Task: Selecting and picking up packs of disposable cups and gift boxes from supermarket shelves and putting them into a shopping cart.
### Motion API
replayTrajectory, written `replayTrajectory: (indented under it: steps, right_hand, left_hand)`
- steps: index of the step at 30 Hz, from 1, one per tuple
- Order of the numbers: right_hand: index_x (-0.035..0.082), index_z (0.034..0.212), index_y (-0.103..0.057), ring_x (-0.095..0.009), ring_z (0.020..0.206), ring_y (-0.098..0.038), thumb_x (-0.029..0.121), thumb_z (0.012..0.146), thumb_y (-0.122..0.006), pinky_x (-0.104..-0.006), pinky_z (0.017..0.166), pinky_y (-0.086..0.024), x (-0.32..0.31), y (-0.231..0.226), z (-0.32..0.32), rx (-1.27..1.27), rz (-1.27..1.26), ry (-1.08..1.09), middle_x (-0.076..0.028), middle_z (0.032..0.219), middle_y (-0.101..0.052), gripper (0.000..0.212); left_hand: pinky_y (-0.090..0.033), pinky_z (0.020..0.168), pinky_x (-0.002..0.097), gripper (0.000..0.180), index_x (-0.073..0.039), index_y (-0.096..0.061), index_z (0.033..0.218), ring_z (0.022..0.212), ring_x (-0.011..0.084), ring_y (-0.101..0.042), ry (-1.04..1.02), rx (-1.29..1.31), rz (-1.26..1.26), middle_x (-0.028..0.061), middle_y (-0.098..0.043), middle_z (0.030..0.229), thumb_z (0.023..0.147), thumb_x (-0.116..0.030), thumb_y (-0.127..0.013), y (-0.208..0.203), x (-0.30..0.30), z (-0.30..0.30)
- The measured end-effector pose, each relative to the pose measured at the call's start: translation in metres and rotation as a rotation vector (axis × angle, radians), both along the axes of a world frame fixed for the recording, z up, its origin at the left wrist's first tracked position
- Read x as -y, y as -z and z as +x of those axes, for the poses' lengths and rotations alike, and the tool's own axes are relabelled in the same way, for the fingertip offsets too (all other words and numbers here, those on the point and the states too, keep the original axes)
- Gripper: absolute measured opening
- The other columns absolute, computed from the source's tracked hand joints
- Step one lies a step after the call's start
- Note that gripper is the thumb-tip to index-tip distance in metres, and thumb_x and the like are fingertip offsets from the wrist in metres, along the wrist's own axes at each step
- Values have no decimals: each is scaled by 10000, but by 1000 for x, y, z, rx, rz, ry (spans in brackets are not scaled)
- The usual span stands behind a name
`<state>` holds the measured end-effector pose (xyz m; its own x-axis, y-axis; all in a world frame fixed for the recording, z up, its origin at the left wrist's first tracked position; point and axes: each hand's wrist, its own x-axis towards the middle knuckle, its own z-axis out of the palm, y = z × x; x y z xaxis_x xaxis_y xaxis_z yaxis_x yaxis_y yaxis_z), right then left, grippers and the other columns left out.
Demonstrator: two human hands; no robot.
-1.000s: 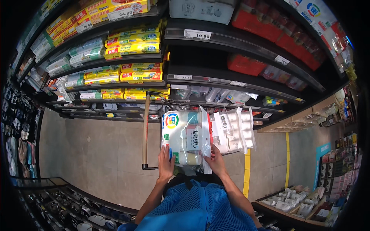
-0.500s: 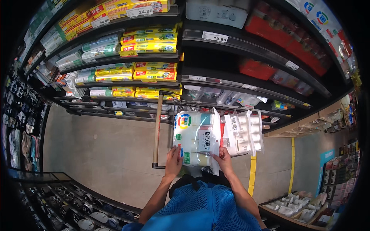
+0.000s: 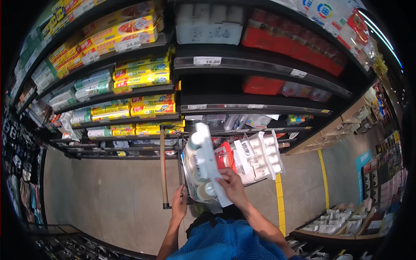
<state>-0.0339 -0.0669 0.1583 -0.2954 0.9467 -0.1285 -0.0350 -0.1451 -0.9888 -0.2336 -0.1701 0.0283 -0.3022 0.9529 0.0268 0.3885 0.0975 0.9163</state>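
From my station I have a large clear plastic package (image 3: 197, 167) in front of me, standing tilted at the handle end of the cart, its upper end leaning left. It is crinkled, glossy and slightly blurred, with rounded white and pale-green rolls (image 3: 205, 190) showing through the film and dark printing on the side. A pale flat strip (image 3: 211, 160) runs down its right edge.

Around it, the biggest thing is the dark shelving (image 3: 216, 93) across the far side, stocked with yellow packages (image 3: 141, 79) on the left and red packs on the upper right. Grey floor (image 3: 108, 186) spreads on both sides. The cart (image 3: 180, 160) sits before the shelves, partly covered by the package, so I cannot see much of its inside at that end. A white pack of rolls (image 3: 264, 157) takes up its right end, and a smaller red pack (image 3: 224, 157) lies between the two. The wood-coloured handle (image 3: 163, 173) stands upright to the left in my view.

The right hand (image 3: 232, 186) is closed in a pinch on the pale strip, low on the package's right side. The left hand (image 3: 179, 203) is at the package's lower left, fingers bent, near the handle; I cannot tell whether it grips anything.
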Motion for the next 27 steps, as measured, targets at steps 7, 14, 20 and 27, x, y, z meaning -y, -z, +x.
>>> replayTrajectory:
  steps: [7,14,20,27]
  right_hand:
    - [2,1139,-538,-179,889,-655,29,895,-572,-297,754,-513,4,-64,-18,134,270,-330,-117,1010,-657,249]
    - [106,1156,-552,-327,867,-628,94,838,-592,-408,686,-504,-12,-114,24,456,726,-801,-122,968,-632,321]
    - [142,1162,-566,-268,935,-598,38,829,-538,-374,728,-509,-27,-126,58,449,912,-977,-79,985,-594,351]
    - [171,1210,-562,-257,962,-594,23,783,-570,-335,774,-513,-59,-151,110,565,888,-947,-52,1006,-605,452]
  left_hand:
    - [-451,929,369,479,-42,-432,1339,1087,254,-561,-200,171,71,135,-515,1270,875,-29,-553,-28,4,-23]
    - [-267,1092,385,1239,-56,-129,1482,1344,297,-308,-180,26,31,192,-305,1453,510,-202,-884,-89,15,-66]
    - [-321,1066,341,1153,-61,-212,1470,1299,253,-392,90,213,-94,163,-384,1435,531,-152,-875,-132,28,-53]
    - [-450,956,345,881,-13,-437,1320,1116,213,-541,87,322,-143,117,-531,1264,555,-109,-865,-137,0,24]
